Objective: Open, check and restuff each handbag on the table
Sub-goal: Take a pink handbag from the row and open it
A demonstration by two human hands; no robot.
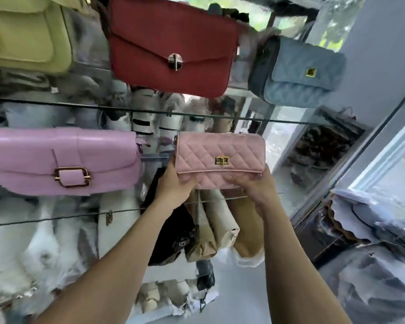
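Here, the left hand (173, 185) curls round the lower left corner of the pink bag (220, 150), thumb up its side and fingers beneath. The right hand (255, 187) grips the lower right corner the same way. The bag is upright, flap down and gold clasp (221, 160) fastened, just above the front edge of a glass shelf (56, 218); I cannot tell whether it touches the glass. A lilac bag (61, 160) stands on that shelf to the left, with a narrow gap between the two. On the upper shelf (80, 106) sit a green bag (26, 36), a red bag (173, 38) and a blue bag (299, 73). Below the hands, beige bags (211, 230) stand packed beside a black bag (173, 230). At right, a grey wall (379, 54) and a window frame (384, 157) close in the shelves.
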